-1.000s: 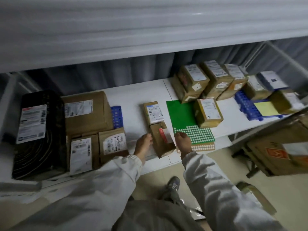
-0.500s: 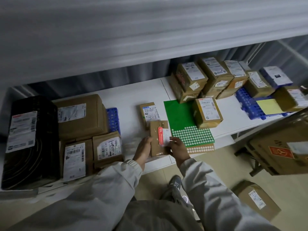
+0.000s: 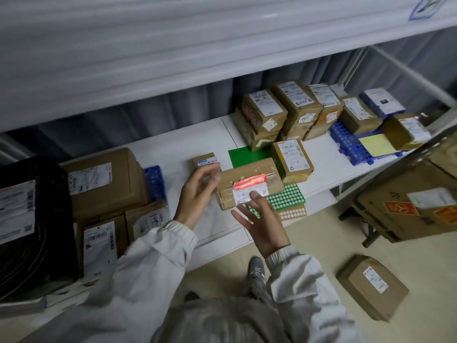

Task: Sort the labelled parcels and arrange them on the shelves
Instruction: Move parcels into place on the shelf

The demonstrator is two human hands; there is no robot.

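A small brown parcel (image 3: 249,180) with a red and white label is held up in front of the white shelf (image 3: 173,149). My left hand (image 3: 197,194) grips its left end, fingers curled round the edge. My right hand (image 3: 262,224) lies palm up below it, with straight, spread fingers touching the labelled side. On the shelf behind it lie another small labelled parcel (image 3: 206,160) and a taped parcel (image 3: 291,157), which sits on a green sheet (image 3: 243,155).
Several labelled parcels (image 3: 284,110) are stacked at the back right by a blue rack (image 3: 346,142). A black-wrapped parcel (image 3: 29,219) and brown boxes (image 3: 103,179) fill the left. A carton (image 3: 415,201) stands right; a parcel (image 3: 373,285) lies on the floor.
The small parcel has been lifted off the shelf and turned so its long side runs left to right. My right hand has gone from gripping its side to lying open under it.
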